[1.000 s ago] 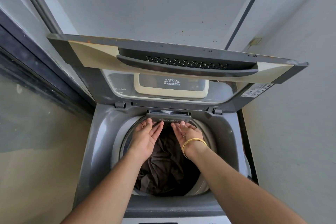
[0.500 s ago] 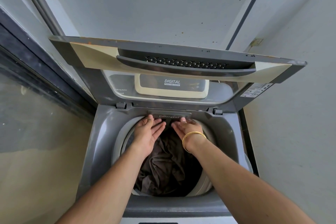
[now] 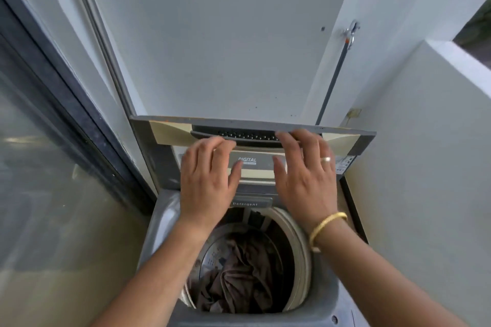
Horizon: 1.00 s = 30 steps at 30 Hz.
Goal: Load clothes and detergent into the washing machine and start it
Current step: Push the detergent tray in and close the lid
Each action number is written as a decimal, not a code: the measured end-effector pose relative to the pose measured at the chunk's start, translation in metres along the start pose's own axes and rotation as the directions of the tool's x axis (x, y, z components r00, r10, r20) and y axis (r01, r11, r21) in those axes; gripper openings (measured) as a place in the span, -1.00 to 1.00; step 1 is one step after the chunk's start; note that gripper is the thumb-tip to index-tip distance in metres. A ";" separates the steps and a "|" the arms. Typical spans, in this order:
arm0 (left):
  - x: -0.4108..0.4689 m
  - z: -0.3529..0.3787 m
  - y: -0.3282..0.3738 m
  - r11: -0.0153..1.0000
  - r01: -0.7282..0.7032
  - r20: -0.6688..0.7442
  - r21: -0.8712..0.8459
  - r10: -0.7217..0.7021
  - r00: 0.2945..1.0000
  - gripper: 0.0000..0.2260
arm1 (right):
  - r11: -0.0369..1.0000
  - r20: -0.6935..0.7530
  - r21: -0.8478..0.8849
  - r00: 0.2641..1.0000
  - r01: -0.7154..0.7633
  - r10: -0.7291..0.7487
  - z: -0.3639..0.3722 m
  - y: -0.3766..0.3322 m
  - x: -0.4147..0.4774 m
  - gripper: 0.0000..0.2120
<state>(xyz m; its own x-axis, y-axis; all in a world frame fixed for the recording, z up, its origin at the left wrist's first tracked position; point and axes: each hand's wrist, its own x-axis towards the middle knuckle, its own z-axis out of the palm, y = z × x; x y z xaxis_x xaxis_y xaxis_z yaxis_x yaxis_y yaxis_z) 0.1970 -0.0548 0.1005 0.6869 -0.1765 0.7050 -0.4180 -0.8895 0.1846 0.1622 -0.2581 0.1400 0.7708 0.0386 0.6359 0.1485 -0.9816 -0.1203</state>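
Head view: top-loading washing machine (image 3: 159,223) wedged between a glass door (image 3: 39,194) on the left and a white wall (image 3: 425,194) on the right, its lid (image 3: 170,135) standing raised against the back wall. Dark brown clothes (image 3: 239,273) sit bunched low in the drum; the drawer marked Detergent (image 3: 249,204) looks pushed in at the back rim. Both hands are spread, fingers apart, gripping nothing: left hand (image 3: 206,183) with fingertips near the lid's dark handle (image 3: 247,137), right hand (image 3: 305,180) with fingertips laid on it. Judgement: lid closing is next. Risks: lid dropped rather than lowered, slamming down; fingers or the gold bangle (image 3: 328,227) pinched at the rim; uneven pull from 2 hands twisting the hinges. Whether detergent is in cannot be told; starting without it would spoil the wash.
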 end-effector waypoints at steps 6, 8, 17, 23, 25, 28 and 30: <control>0.036 -0.014 0.004 0.978 -0.118 0.049 0.175 0.112 0.993 -0.72 | 0.987 0.056 -0.078 0.989 0.142 -0.138 0.009 0.010 0.033 -0.69; 0.043 -0.017 0.004 0.981 -0.131 0.082 0.141 0.121 0.989 -0.77 | 0.981 -0.009 -0.093 0.985 0.168 -0.170 0.016 0.012 0.032 -0.76; 0.073 -0.036 0.005 0.988 -0.148 0.309 0.041 0.128 0.942 -0.81 | 0.998 0.220 -0.043 0.975 0.046 -0.036 0.002 -0.011 0.044 -0.81; 0.077 -0.046 0.012 0.997 -0.071 0.379 -0.006 0.068 0.923 -0.81 | 0.999 0.386 0.026 0.922 0.029 -0.036 -0.016 -0.013 0.054 -0.75; 0.080 -0.054 0.014 0.999 -0.044 0.389 -0.027 0.051 0.920 -0.81 | 0.999 0.388 0.047 0.921 0.022 -0.039 -0.025 -0.014 0.055 -0.74; 0.075 -0.066 0.018 0.999 -0.024 0.411 -0.026 0.032 0.911 -0.80 | 0.996 0.399 0.080 0.915 0.031 -0.060 -0.037 -0.015 0.050 -0.74; 0.064 -0.073 0.021 1.000 -0.022 0.414 -0.011 0.025 0.910 -0.81 | 0.995 0.410 0.096 0.909 0.037 -0.073 -0.047 -0.019 0.041 -0.73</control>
<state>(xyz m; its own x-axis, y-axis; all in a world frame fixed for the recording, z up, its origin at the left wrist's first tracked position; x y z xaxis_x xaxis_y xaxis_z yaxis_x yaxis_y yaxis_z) 0.1885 -0.0537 0.1997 0.8607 -0.3572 0.3627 -0.4399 -0.8805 0.1766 0.1618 -0.2472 0.2045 0.9439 0.1834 0.2747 0.2353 -0.9570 -0.1695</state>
